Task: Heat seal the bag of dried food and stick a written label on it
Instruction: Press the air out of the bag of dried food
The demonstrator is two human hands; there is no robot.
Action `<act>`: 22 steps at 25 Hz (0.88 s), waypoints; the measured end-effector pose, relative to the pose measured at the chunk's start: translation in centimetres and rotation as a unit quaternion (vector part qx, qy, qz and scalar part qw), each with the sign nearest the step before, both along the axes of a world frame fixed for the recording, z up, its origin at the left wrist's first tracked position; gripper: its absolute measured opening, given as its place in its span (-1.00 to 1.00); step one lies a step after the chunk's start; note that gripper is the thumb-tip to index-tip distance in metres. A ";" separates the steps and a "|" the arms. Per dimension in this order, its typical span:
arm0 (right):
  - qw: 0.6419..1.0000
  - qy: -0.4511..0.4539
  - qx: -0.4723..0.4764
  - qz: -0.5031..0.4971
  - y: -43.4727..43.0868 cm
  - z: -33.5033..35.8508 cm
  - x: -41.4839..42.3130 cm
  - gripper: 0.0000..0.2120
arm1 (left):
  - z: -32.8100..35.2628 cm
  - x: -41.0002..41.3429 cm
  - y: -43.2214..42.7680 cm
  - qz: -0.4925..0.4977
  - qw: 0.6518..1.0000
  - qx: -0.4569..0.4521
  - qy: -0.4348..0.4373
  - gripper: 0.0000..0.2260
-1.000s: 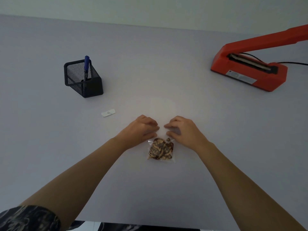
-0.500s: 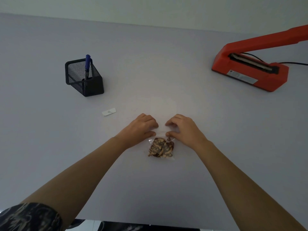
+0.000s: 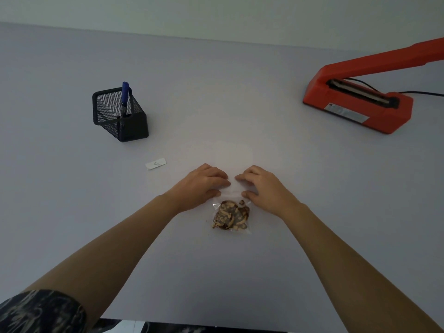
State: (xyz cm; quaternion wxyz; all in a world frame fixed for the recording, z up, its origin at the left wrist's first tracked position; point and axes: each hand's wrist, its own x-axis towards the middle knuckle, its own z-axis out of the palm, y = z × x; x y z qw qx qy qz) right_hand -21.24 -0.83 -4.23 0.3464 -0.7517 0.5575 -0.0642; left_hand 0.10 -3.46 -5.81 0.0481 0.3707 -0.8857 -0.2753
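Pale grey-lilac flat tabletop (image 3: 216, 92) fills most of the frame. Small clear plastic bag (image 3: 231, 207) with brown dried food pieces (image 3: 230, 216) lies flat at centre, slightly below middle, food bunched in the lower part, empty top strip pointing away from the person. Left hand (image 3: 200, 186) and right hand (image 3: 263, 188) both rest on the bag's upper strip, one at each top corner, fingertips curled in and nearly meeting, thumbs underneath on the near side. Each looks to be pinching the plastic edge between thumb and fingers; contact with the thin film is hard to confirm. Patterned dark sleeve (image 3: 40, 311) at lower left corner.

Small white rectangular paper label (image 3: 156, 163) lies flat left of centre, apart from the hands, faint mark on it. Black wire-mesh pen holder (image 3: 119, 114) upper left, with a blue capped marker (image 3: 124, 97) standing in it. Orange-red impulse heat sealer (image 3: 358, 104) upper right, arm raised, black cord (image 3: 425, 93) running off right edge.
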 end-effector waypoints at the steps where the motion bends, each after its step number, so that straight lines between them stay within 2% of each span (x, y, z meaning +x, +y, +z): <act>1: 1.000 -0.001 0.000 -0.004 0.0 0.0 0.0 -0.59 | 0.2 -0.1 0.0 0.006 1.000 0.002 0.001 -0.73; 6: 0.999 -0.036 -0.021 -0.005 0.9 -0.5 -0.2 -0.84 | 0.3 0.0 0.6 0.006 1.000 -0.029 -0.007 -0.84; 10: 0.999 -0.035 -0.031 0.003 0.9 -0.7 -0.5 -0.86 | 0.3 0.6 0.7 -0.009 0.999 -0.044 -0.016 -0.78; 15: 0.999 -0.004 -0.039 0.003 0.2 -0.2 -0.4 -0.80 | 0.7 0.4 0.3 -0.005 0.996 -0.037 -0.078 -0.72; 22: 0.998 0.056 0.006 0.004 -1.5 0.5 -0.6 -0.53 | 1.5 -0.2 -2.1 -0.009 0.987 0.007 -0.162 -0.50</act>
